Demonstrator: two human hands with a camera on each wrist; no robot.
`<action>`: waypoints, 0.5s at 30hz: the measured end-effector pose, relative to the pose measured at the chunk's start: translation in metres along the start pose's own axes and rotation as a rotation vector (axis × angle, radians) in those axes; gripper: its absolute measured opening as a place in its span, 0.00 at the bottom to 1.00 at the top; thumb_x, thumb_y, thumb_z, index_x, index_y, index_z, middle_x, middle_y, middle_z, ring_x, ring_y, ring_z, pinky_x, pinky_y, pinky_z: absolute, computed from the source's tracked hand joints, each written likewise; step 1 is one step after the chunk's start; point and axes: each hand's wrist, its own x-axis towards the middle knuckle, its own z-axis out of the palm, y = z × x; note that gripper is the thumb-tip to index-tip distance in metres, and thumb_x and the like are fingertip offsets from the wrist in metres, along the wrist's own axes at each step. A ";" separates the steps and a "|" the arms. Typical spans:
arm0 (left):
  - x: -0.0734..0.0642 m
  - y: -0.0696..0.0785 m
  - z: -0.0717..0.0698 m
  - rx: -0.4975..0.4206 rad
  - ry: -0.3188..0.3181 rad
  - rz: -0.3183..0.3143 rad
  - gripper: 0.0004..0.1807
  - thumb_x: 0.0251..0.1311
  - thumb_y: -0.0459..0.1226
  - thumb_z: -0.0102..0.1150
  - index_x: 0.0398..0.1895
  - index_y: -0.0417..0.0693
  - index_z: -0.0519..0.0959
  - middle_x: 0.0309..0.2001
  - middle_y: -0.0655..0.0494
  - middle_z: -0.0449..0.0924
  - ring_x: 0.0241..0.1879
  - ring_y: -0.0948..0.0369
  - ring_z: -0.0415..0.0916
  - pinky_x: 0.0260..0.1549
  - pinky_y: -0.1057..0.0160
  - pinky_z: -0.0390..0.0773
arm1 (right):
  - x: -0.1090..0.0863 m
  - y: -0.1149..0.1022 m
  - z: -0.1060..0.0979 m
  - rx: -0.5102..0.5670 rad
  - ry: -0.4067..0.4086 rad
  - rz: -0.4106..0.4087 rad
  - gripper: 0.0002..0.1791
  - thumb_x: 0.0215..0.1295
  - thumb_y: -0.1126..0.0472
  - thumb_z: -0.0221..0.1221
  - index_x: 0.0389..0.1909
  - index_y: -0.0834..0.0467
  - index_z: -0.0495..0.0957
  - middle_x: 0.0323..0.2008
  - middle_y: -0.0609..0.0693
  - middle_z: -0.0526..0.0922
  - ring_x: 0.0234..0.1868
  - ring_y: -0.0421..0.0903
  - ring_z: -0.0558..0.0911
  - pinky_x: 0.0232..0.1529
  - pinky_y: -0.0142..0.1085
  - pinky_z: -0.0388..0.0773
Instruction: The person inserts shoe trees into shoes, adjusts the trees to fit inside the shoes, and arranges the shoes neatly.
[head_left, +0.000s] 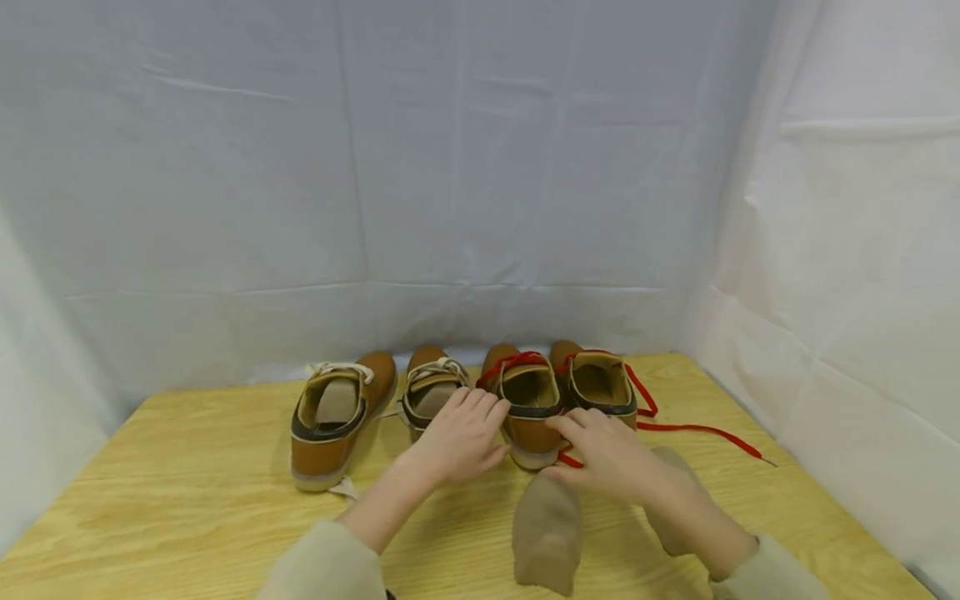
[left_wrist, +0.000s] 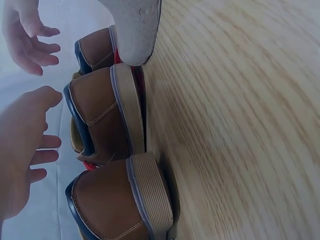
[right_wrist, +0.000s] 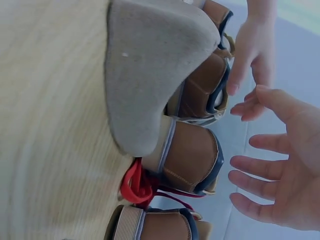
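My left hand (head_left: 467, 432) hovers with relaxed fingers between a brown shoe with cream laces (head_left: 429, 367) and one with red laces (head_left: 531, 433). Nothing is in its fingers. Over the heels of the two red-laced shoes, my right hand (head_left: 600, 446) is spread, palm free in the right wrist view. The other red-laced shoe (head_left: 600, 383) lies just beyond its fingertips. Below the right hand is a beige foot-shaped shoe insert (head_left: 547, 533); a second insert (head_left: 667, 525) is partly hidden by the right forearm.
Another cream-laced shoe (head_left: 322, 454) stands at the left, toe to the back. Both cream-laced shoes have beige pieces inside. A loose red lace (head_left: 705, 429) trails right across the wooden table (head_left: 187, 500). White cloth (head_left: 450, 183) hangs behind and at the sides.
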 end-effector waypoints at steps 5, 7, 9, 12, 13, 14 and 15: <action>0.003 0.001 0.005 0.036 0.002 0.000 0.26 0.57 0.53 0.56 0.49 0.43 0.72 0.45 0.50 0.73 0.47 0.54 0.69 0.49 0.56 0.65 | -0.009 0.000 0.003 -0.010 -0.027 -0.026 0.34 0.53 0.39 0.62 0.53 0.59 0.73 0.44 0.50 0.76 0.45 0.49 0.74 0.40 0.46 0.72; 0.004 0.001 0.007 0.045 -0.003 -0.001 0.25 0.58 0.53 0.55 0.49 0.44 0.72 0.46 0.51 0.72 0.47 0.54 0.68 0.49 0.56 0.65 | -0.013 0.000 0.005 -0.021 -0.041 -0.044 0.35 0.51 0.36 0.62 0.52 0.58 0.73 0.43 0.48 0.75 0.43 0.47 0.73 0.38 0.43 0.71; 0.005 0.002 0.008 0.047 -0.011 -0.003 0.25 0.58 0.53 0.54 0.49 0.44 0.72 0.46 0.50 0.72 0.47 0.54 0.68 0.49 0.56 0.66 | -0.016 0.000 0.008 -0.034 -0.049 -0.075 0.37 0.48 0.33 0.61 0.51 0.56 0.74 0.43 0.46 0.74 0.42 0.45 0.73 0.36 0.41 0.70; 0.009 0.003 0.009 0.041 -0.023 -0.007 0.25 0.58 0.53 0.55 0.49 0.44 0.71 0.45 0.50 0.72 0.46 0.53 0.68 0.48 0.55 0.66 | -0.021 -0.002 0.011 -0.058 -0.064 -0.110 0.40 0.46 0.28 0.58 0.50 0.55 0.73 0.43 0.46 0.73 0.43 0.44 0.72 0.38 0.41 0.71; 0.010 0.003 0.009 0.038 -0.029 -0.009 0.25 0.58 0.53 0.55 0.49 0.44 0.71 0.45 0.50 0.72 0.46 0.53 0.68 0.48 0.55 0.66 | -0.023 -0.004 0.012 -0.065 -0.064 -0.124 0.41 0.45 0.27 0.57 0.51 0.55 0.73 0.43 0.46 0.73 0.43 0.45 0.72 0.38 0.42 0.71; 0.010 0.003 0.009 0.038 -0.034 -0.010 0.25 0.58 0.53 0.55 0.49 0.44 0.71 0.45 0.50 0.72 0.46 0.53 0.68 0.48 0.55 0.66 | -0.025 -0.006 0.014 -0.074 -0.060 -0.136 0.42 0.44 0.27 0.57 0.50 0.55 0.73 0.43 0.46 0.73 0.43 0.45 0.72 0.39 0.42 0.71; 0.011 0.004 0.010 0.036 -0.039 -0.011 0.25 0.58 0.53 0.55 0.49 0.44 0.71 0.45 0.50 0.72 0.46 0.53 0.68 0.48 0.55 0.66 | -0.026 -0.007 0.015 -0.083 -0.056 -0.148 0.42 0.44 0.27 0.58 0.50 0.55 0.73 0.43 0.46 0.72 0.44 0.45 0.72 0.40 0.42 0.71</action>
